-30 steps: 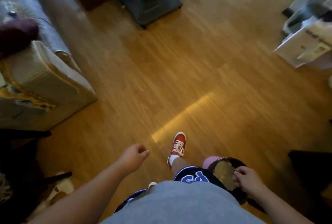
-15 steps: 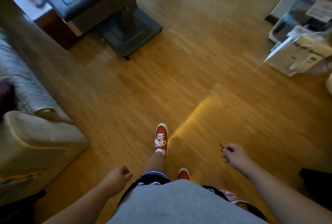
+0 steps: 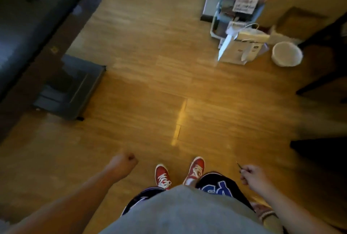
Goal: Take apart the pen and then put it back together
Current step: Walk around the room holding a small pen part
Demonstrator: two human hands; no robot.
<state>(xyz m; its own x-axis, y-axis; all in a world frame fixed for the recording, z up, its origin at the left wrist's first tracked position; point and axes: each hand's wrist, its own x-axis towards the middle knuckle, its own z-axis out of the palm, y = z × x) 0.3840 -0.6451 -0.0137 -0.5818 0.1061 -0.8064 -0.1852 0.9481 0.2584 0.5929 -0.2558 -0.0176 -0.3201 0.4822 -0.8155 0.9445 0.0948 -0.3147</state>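
Wood floor (image 3: pixel 150 87); right hand (image 3: pixel 253 177) pinches thin dark pen (image 3: pixel 238 165) right of red shoes (image 3: pixel 195 170); left hand (image 3: pixel 122 164) fisted, contents unclear; pen probably light, stiff, grip mid-barrel.

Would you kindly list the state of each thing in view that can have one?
Left hand: closed in a fist, nothing visible in it.
Right hand: closed on a thin dark pen, tip sticking out.
Paper bag: standing on the floor, top open.
White bowl: upright on the floor.
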